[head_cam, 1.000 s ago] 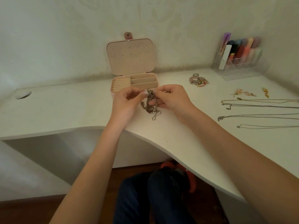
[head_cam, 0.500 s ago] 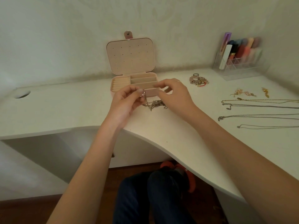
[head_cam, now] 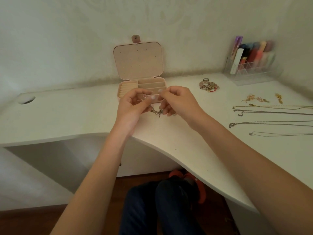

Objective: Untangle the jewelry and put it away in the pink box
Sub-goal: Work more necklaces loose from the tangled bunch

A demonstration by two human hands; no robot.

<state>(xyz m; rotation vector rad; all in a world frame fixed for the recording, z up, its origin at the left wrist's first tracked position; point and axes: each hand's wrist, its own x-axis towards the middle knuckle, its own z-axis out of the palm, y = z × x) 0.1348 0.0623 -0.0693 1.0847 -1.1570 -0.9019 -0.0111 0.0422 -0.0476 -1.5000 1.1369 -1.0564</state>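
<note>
The pink box [head_cam: 125, 89] stands open against the wall, lid upright, with beige compartments inside. Just in front of it my left hand [head_cam: 131, 107] and my right hand [head_cam: 179, 102] are raised close together over the white desk [head_cam: 81, 116]. Both pinch a tangled metal chain [head_cam: 156, 111], whose bunched part hangs between and below the fingers. My fingers hide most of the chain.
A heap of bracelets and rings [head_cam: 208, 85] lies right of the box. Earrings [head_cam: 255, 98] and several straightened necklaces [head_cam: 271, 116] lie at the far right. A clear organiser with cosmetics [head_cam: 250, 63] stands in the back corner. A round cable hole [head_cam: 26, 100] is at the left.
The chain hung as a long clump between both hands, then dropped lower while my right hand opened above it. Now both hands pinch it again, nearer the box.
</note>
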